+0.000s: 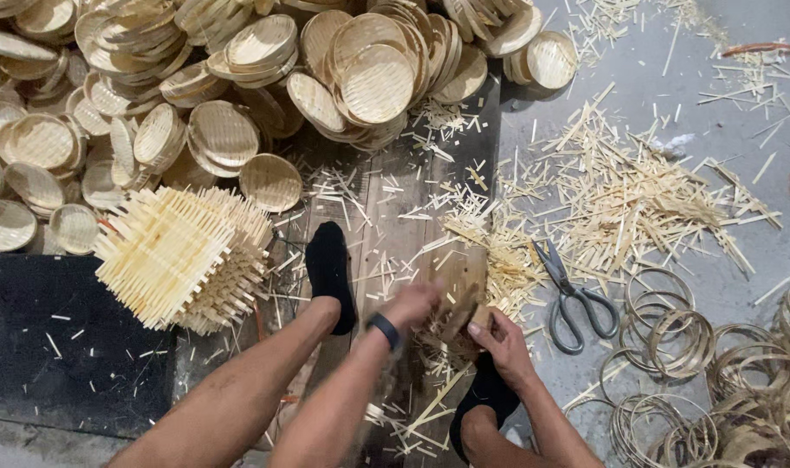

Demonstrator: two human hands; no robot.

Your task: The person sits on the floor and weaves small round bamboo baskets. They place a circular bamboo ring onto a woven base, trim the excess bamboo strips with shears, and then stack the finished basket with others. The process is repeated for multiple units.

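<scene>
**Both hands on a woven bamboo piece, floor thick w/ offcuts**

Surroundings first. From 9 to 1 o'clock, a big heap of shallow round woven bamboo trays (222,130), stacked and tipped against each other, fills the top of view. At 9 o'clock, just below the heap, a squarish stack of untrimmed woven bamboo mats (183,269) w/ strip ends sticking out all round; it sits partly on a black floor mat (57,347) at 8 o'clock. Centre: dark wooden floor planks (386,199), littered w/ pale bamboo slivers. At 2–3 o'clock, a wide drift of loose bamboo strip offcuts (620,199) on grey concrete floor (733,52). Steel scissors w/ grey loop handles (573,295) lie at 3 o'clock, just beside the hands, blades pointing to 11. At 4–5 o'clock, a pile of thin round bamboo hoops (672,347), overlapping. Nothing blocks the hands; offcuts crowd close around them.

No packages, labels or signs visible.

Hands. Small brownish woven bamboo piece (460,290) sits at centre, slightly toward 5 o'clock, between the two feet in black socks (330,273). Left hand (410,305), motion-blurred, black wristband (384,331) on wrist, forearm coming in from 7 o'clock; its grip reads closed against the piece's left edge, tho blur hides the fingers. Right hand (501,342) comes in from 5 o'clock, grip closed on the piece's lower right edge, thumb on top.
</scene>
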